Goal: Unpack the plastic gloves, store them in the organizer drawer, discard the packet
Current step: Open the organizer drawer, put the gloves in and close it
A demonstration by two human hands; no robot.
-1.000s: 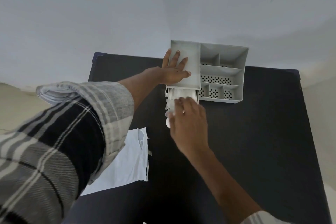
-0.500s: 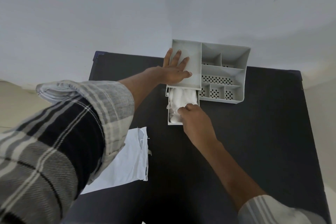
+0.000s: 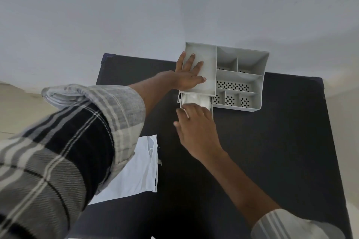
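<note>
A grey plastic organizer point(image 3: 240, 75) stands at the back of the black table point(image 3: 252, 161), against the wall. My left hand point(image 3: 189, 74) lies flat on its left top panel, fingers spread. Below that panel the drawer point(image 3: 212, 109) is pulled out toward me, and the white plastic gloves point(image 3: 196, 99) fill it. My right hand point(image 3: 196, 128) rests over the drawer's front end with its fingers on the gloves, covering the drawer front. The empty white packet point(image 3: 136, 170) lies flat on the table at the left, partly under my left sleeve.
The organizer's right side has several open compartments point(image 3: 233, 85) with perforated bottoms. The pale wall point(image 3: 174, 6) rises right behind the table. Bare black tabletop stretches to the right of my right arm. A beige floor shows past the table's left edge.
My right hand slid from the drawer's right side to cover its front end, fingers over the gloves. The left hand stays flat on the organizer.
</note>
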